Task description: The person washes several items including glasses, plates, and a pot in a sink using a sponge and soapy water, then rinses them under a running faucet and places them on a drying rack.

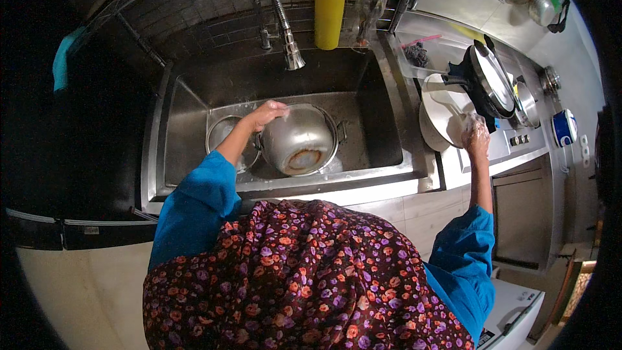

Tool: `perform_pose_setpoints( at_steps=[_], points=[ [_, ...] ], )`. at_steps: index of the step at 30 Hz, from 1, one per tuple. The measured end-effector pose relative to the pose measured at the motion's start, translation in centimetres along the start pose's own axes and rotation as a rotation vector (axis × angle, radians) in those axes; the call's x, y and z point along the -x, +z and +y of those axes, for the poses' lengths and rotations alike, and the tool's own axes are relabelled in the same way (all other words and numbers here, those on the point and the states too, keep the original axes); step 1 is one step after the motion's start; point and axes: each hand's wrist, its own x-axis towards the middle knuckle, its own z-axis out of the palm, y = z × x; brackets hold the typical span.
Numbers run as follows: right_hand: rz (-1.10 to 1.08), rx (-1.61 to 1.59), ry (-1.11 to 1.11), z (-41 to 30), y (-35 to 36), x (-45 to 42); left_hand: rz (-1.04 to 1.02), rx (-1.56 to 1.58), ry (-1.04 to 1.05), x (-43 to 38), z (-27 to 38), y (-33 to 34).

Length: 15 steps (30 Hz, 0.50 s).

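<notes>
My left hand [269, 112] grips the upper left edge of a metal pot [303, 131] in the steel sink. The pot is tilted with its underside toward me, and a brown burnt ring marks its base. Left of it lies a round metal vessel or lid [222, 131], partly behind my forearm. Out to the right, my wet, soapy right hand [475, 131] is at the near right rim of a large white bowl [436, 121] beside the sink. The fingers overlap the bowl's edge; whether they grip it is unclear.
A sprung faucet [291, 48] hangs over the sink's rear [233, 80]. Behind stand a yellow squeeze bottle [330, 14] and a clear container with utensils [370, 5]. Right of the sink are a plastic tray with a dark scrubber [416, 54], stacked pans [491, 78] and stove knobs [520, 140].
</notes>
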Motion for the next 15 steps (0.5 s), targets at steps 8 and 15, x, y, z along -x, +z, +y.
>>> perform_pose_setpoints(
  at_steps=[8, 15],
  points=[
    [-0.100, -0.767, 0.548, -10.2, -5.6, -3.6, 0.391, 0.935, -0.076, 2.8, -4.7, -4.1],
    [-0.099, -2.161, 0.465, -27.0, 3.6, -9.0, 0.465, 1.149, 0.022, 0.9, 0.6, 1.3]
  ],
)
